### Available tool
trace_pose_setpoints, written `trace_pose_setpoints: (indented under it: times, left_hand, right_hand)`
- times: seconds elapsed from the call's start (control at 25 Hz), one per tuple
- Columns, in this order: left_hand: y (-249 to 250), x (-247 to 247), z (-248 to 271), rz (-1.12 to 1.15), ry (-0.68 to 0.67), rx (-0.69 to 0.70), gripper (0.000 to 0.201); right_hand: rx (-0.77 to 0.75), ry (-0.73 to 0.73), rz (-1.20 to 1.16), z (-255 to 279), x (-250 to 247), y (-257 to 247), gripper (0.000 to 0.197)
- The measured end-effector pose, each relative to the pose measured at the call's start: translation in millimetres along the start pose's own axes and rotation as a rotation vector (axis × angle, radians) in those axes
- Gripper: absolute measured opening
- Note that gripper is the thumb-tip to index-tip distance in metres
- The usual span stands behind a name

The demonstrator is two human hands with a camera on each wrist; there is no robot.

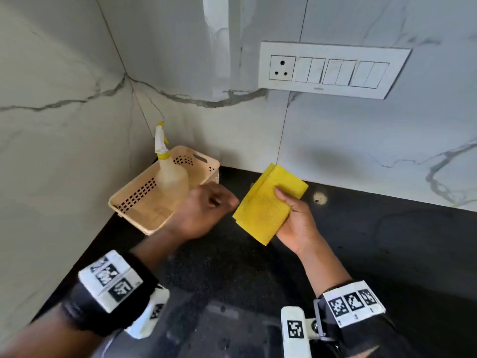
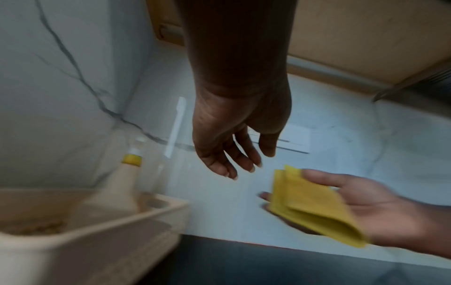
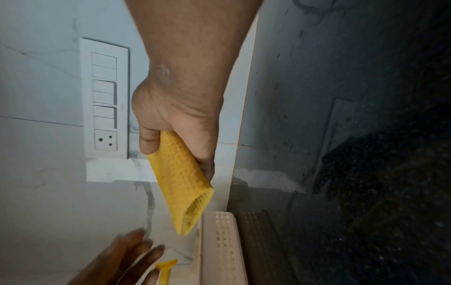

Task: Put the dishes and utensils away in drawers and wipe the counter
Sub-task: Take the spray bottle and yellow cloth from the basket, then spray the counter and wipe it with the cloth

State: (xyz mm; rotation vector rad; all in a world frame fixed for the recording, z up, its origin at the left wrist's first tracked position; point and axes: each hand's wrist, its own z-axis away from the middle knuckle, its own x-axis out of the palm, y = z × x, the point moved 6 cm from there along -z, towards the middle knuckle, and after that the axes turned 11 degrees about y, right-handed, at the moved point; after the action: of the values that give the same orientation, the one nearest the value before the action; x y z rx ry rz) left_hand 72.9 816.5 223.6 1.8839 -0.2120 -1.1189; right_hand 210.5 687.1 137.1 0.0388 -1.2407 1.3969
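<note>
A folded yellow cloth is held above the black counter by my right hand, thumb on top and fingers beneath. The right wrist view shows the same cloth pinched between thumb and palm. My left hand hovers just left of the cloth, holding nothing, with fingers loosely curled; in the left wrist view this hand hangs relaxed beside the cloth. A spray bottle with a yellow collar stands in a beige basket in the corner, just beyond the left hand.
Marble wall tiles close the corner at left and back. A white switch panel with a socket is on the back wall above the counter. A small pale spot marks the counter near the wall. Bare black counter stretches right and toward me.
</note>
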Motion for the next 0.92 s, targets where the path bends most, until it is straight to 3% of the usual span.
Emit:
trace_pose_setpoints:
  times: [0.08,0.32,0.48,0.6,0.68,0.76,0.92]
  left_hand:
    - [13,33,10,0.033,-0.099,-0.024,0.027]
    - [8,65,12,0.047,-0.042,-0.21,0.045]
    - [11,69,9,0.235,-0.109,-0.235,0.032]
    - [24,65,5,0.557,-0.237,-0.271,0.029]
    - [35,61,2,0.718,-0.342,-0.29,0.04]
    - [45,58,-3,0.799,-0.416,-0.266,0.038]
    - [41,52,-23,0.862,-0.43,-0.253,0.037]
  right_hand:
    - [-0.006,-0.038,0.042,10,7,0,0.047]
    - [-0.04,-0.098,0.029,30,6,-2,0.049]
    - [-0.069,-0.076,0.005,32,1,-4,0.054]
    - [-0.085,-0.115,-0.107,31,-1,-10,0.08]
    - [-0.037,-0.174,-0.169,27,1,-8,0.105]
    - [0.04,-0.21,-0.17,21,2,-3,0.119]
    - [0.076,-0.22,-0.118,11,-4,-4,0.1]
